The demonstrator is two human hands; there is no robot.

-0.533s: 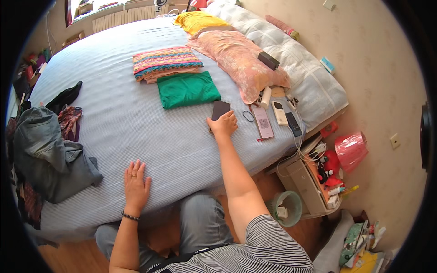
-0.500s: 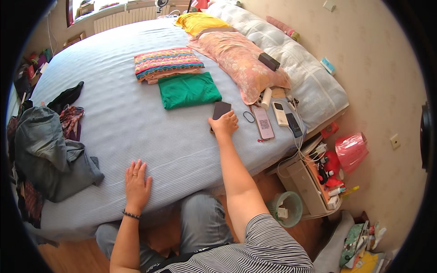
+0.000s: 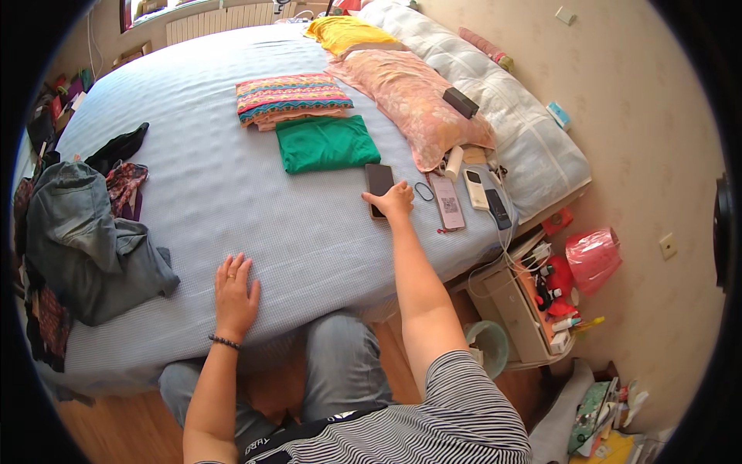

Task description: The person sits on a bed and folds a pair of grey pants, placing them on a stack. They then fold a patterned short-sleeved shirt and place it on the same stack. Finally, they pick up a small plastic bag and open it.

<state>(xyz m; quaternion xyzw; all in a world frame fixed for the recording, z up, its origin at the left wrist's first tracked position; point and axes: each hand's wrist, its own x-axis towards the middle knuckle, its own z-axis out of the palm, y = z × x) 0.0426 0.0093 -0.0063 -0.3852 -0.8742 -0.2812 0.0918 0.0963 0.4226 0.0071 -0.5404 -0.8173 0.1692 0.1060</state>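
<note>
Head view: the right hand (image 3: 397,201) spreads over the near end of a dark phone (image 3: 379,179) on the bed (image 3: 193,193), long axis toward the green cloth (image 3: 328,144); its grip cannot be told. The left hand (image 3: 236,300) rests open, well apart.

The phone (image 3: 379,178) is dark, the cloth (image 3: 328,144) green, the shirt (image 3: 464,406) striped.

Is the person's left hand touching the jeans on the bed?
No, the left hand lies flat on the blue bed cover, with bare cover between it and the jeans.
</note>
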